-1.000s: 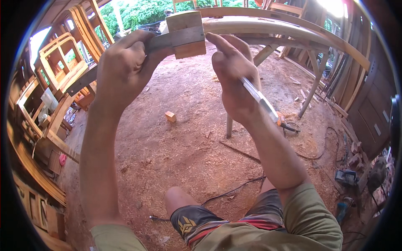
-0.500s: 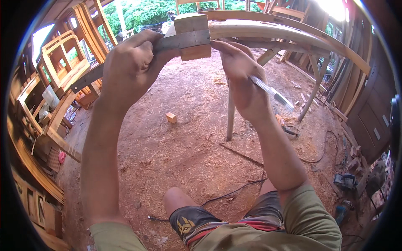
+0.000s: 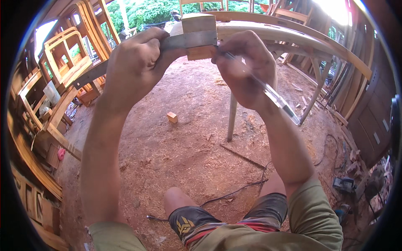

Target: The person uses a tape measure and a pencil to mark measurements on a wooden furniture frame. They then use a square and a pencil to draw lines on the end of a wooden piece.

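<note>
My left hand [image 3: 133, 69] is closed round a flat grey metal ruler [image 3: 196, 39], pressing it across the squared end of a wooden piece [image 3: 199, 24]. The ruler's other end sticks out to the left behind my wrist. In my right hand [image 3: 248, 71] is a clear pen [image 3: 278, 99], pinched between the fingers. Its writing end is at the ruler's right end, close to the wood's lower right corner; whether it touches the wood I cannot tell. The pen's back end slants down over my right forearm.
A long curved wooden workpiece [image 3: 289, 31] lies on the bench, whose leg [image 3: 232, 117] stands beyond my right hand. On the sawdust-strewn floor are a small wood block [image 3: 172, 117], a black cable [image 3: 232, 192] and a power tool [image 3: 344, 184]. Wooden frames [image 3: 67, 54] stand left.
My right hand has turned and risen, bringing the pen from lying back across the hand to pointing at the ruler's end. My left hand and the ruler stay nearly the same.
</note>
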Motion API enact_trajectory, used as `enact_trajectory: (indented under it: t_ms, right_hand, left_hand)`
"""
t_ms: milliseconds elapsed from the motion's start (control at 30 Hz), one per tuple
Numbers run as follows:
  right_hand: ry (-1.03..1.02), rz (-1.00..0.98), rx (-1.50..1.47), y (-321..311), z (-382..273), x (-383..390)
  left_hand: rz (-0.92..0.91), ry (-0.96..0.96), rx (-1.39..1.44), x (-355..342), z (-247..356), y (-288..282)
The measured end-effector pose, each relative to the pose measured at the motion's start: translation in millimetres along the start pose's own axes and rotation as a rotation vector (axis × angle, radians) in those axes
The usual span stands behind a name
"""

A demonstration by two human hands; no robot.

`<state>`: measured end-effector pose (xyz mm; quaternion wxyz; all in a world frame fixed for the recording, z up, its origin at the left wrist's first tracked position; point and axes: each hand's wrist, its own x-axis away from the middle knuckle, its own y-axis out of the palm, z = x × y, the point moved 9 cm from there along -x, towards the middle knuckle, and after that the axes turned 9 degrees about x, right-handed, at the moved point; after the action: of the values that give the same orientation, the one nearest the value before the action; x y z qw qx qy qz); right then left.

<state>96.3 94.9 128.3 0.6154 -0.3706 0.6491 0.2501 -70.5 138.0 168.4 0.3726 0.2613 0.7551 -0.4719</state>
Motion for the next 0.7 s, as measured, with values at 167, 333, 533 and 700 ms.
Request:
enact_trajectory:
  t_ms: [167, 333, 533, 700]
  right_hand:
    - [-0.082, -0.023, 0.135, 7, -5, -9]
    - [-0.120, -0.006, 0.248, 9, -6, -10]
    - [-0.016, -0.057, 0.280, 14, 6, -2]
    - [-0.070, -0.044, 0.208, 16, 9, -1]
  left_hand:
    - [0.026, 0.017, -0.019, 2, 0, -3]
    - [0.009, -0.027, -0.001, 1, -1, -2]
    - [-0.006, -0.054, 0.017, 0, -3, 0]
    - [0.000, -0.031, -0.002, 1, -3, -2]
